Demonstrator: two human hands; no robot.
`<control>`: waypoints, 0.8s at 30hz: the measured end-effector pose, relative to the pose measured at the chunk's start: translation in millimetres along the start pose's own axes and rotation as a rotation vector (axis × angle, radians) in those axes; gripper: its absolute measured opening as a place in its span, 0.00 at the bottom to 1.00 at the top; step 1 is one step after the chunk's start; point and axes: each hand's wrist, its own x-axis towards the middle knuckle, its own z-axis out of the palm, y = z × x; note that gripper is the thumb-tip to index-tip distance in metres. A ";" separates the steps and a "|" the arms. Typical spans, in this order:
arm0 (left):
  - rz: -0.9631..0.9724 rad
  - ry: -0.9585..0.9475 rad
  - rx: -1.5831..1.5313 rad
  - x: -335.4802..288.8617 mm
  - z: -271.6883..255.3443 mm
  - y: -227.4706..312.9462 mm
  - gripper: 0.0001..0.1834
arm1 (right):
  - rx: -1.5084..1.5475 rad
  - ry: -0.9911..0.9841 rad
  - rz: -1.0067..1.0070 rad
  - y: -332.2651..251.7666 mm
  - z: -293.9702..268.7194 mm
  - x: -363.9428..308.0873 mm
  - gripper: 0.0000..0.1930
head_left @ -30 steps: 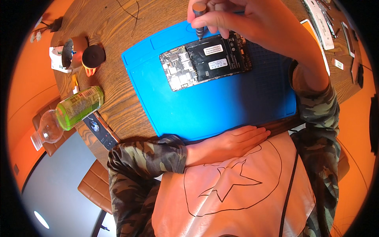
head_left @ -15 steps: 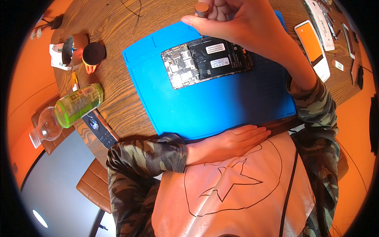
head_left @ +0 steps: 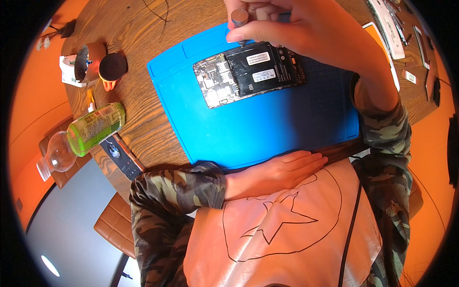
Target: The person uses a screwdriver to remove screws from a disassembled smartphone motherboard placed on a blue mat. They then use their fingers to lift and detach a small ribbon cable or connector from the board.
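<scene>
An opened phone [head_left: 248, 75] lies on a blue mat [head_left: 234, 134], near the mat's far edge. Its insides show: a black battery [head_left: 246, 71] with two white stickers, and a green-grey board [head_left: 217, 79] at its left end. A small screwdriver [head_left: 240, 18] stands almost straight up at the phone's far edge. Its tip is too small to tell if it touches. The right hand [head_left: 291, 31] pinches the screwdriver between thumb and fingers. The left hand [head_left: 289, 170] lies flat by the mat's near edge, fingers straight and close together, with nothing seen in it. The mat sits on a brown wooden table [head_left: 150, 117]. To the left are a clear bottle [head_left: 95, 128] with a green label, lying down, and another phone [head_left: 122, 155] with its screen lit.
</scene>
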 end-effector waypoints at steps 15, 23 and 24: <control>0.020 0.004 0.136 0.5 -1.1 0.8 0.28 | -0.141 0.315 -0.041 24.5 33.1 10.3 0.17; 0.016 0.011 0.118 -0.2 -0.6 0.1 0.28 | -0.079 0.031 0.152 -13.0 8.5 -2.0 0.09; 0.017 0.011 0.140 0.3 -0.6 0.4 0.28 | -0.088 0.027 0.133 -14.3 6.8 -2.9 0.09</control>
